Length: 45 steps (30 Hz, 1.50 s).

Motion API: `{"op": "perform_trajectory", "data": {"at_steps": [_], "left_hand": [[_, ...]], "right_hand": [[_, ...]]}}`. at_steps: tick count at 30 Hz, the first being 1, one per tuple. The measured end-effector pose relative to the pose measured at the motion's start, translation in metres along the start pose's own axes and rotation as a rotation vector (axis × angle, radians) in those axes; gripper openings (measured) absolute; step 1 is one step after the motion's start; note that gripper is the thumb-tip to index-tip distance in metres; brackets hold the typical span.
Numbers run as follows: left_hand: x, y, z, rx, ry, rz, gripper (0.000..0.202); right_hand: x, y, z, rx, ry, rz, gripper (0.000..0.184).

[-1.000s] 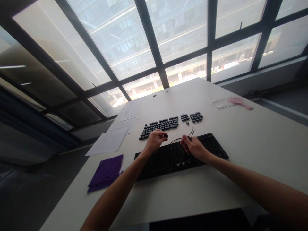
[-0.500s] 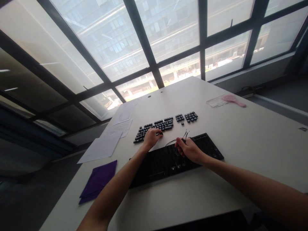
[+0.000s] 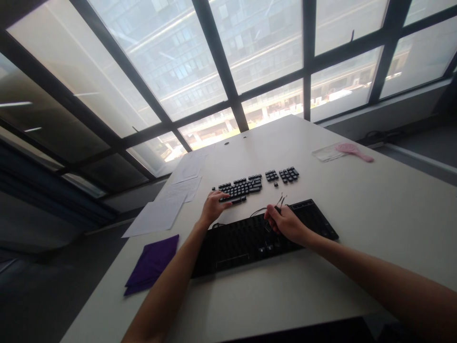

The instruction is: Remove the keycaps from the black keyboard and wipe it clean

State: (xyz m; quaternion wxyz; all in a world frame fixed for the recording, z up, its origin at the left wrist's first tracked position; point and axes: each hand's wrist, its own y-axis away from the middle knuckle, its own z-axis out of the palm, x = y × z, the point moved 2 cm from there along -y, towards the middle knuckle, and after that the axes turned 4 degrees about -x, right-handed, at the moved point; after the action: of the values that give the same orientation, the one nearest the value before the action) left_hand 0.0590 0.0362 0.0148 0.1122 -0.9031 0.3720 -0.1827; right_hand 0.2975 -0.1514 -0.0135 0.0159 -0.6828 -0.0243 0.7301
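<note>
- The white worktop [image 3: 357,205] carries everything, and you're working toward its middle.
- The black keyboard [image 3: 232,243] lies crosswise between you and the far edge. It looks almost stripped, with only a few caps, I'd judge, left near its front middle.
- Paper sheets [image 3: 157,214] run along the left edge, with a folded purple cloth [image 3: 152,264] nearer you on that same side.
- The pulled keycaps [image 3: 246,186] sit in tidy rows just behind the keyboard, and a smaller cluster [image 3: 283,175] lies further right. So most of the pulling looks done, with the last few to go.
- Your left hand [image 3: 213,207] rests at the left end of those rows, fingers touching the caps. I can't tell whether they are pinching one or have let go.
- Your right hand [image 3: 287,223] hovers over the keyboard's back edge, fingers clenched around the wire keycap puller [image 3: 281,199], its loops pointing at the rows.
- A pink brush [image 3: 353,151] lies well apart, toward the far right edge.
</note>
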Motion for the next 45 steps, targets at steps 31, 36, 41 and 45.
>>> {"op": "perform_trajectory", "data": {"at_steps": [31, 36, 41, 45], "left_hand": [[0.119, 0.017, -0.016, -0.203, 0.207, 0.103, 0.017], [0.165, 0.071, -0.01, -0.395, 0.287, 0.138, 0.02], [0.162, 0.098, 0.002, -0.362, 0.347, 0.13, 0.031], [0.16, 0.104, 0.01, -0.303, 0.36, 0.136, 0.022]], "right_hand": [[-0.006, 0.003, -0.002, 0.046, -0.106, -0.041, 0.045], [-0.01, 0.005, -0.006, 0.036, -0.084, -0.11, 0.034], [-0.01, 0.005, -0.007, 0.038, 0.038, -0.092, 0.028], [-0.006, 0.002, -0.006, 0.062, 0.014, -0.083, 0.026]]}}
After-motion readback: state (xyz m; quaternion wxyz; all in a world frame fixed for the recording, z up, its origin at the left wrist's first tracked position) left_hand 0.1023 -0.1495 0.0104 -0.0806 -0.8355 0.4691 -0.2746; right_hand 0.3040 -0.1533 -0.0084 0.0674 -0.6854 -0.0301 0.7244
